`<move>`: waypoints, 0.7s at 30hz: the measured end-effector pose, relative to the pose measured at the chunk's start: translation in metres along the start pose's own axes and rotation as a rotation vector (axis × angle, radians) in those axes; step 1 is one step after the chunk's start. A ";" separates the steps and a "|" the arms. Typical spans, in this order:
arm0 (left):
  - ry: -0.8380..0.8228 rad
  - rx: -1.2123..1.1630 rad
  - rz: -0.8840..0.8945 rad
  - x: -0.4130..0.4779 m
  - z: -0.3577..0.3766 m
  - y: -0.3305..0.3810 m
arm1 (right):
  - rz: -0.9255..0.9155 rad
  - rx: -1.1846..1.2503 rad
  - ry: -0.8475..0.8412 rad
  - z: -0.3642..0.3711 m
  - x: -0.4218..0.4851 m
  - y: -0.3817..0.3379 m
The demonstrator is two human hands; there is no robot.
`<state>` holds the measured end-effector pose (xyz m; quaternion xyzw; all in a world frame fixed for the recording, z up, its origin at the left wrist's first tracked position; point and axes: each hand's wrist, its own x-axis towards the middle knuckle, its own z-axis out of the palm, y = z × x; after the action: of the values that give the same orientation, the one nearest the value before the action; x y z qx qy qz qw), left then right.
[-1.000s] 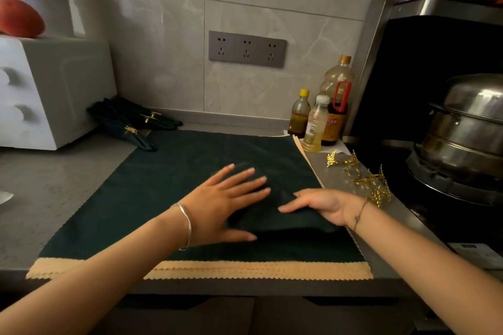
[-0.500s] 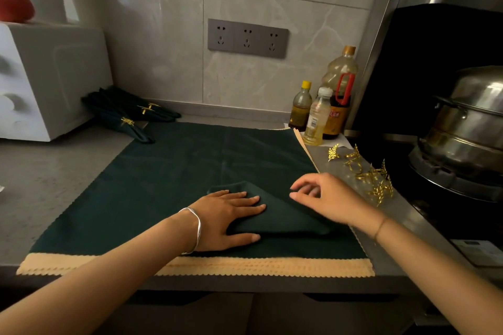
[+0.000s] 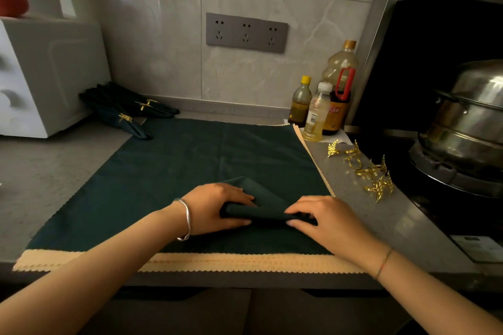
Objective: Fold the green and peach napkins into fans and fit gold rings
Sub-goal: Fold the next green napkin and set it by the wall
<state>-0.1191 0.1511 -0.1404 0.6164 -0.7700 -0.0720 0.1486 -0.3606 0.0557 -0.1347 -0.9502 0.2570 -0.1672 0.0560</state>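
A dark green napkin [image 3: 265,209], folded into a narrow strip, lies on a spread-out stack of napkins whose top one is green [image 3: 190,166]; a peach napkin edge [image 3: 217,264] shows under it along the counter front. My left hand [image 3: 217,208] grips the strip's left end with curled fingers. My right hand [image 3: 324,217] pinches its right end. Several gold leaf-shaped rings [image 3: 364,168] lie on the counter to the right. Folded green napkins with gold rings [image 3: 128,111] lie at the back left.
Three bottles [image 3: 324,106] stand at the back right by the wall. A steel pot [image 3: 468,128] sits on the stove to the right. A white appliance [image 3: 40,76] stands at the far left. The grey counter [image 3: 40,171] shows left of the cloth.
The napkin went from a wider fold under flat hands to a narrow strip. Both hands have closed in on its ends and now hold it; the right hand came down from above.
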 end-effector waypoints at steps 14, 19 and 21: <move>0.330 -0.175 -0.473 0.041 -0.001 -0.026 | 0.382 0.392 -0.117 0.001 0.036 0.021; 0.416 -0.096 -0.167 0.039 -0.006 -0.011 | 0.400 0.268 -0.203 -0.003 0.044 0.017; 0.281 -0.064 -0.040 0.038 -0.009 0.003 | 0.398 0.232 -0.240 -0.005 0.049 0.015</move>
<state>-0.1266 0.1153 -0.1259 0.6304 -0.7265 -0.0121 0.2731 -0.3298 0.0178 -0.1188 -0.8811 0.4096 -0.0674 0.2268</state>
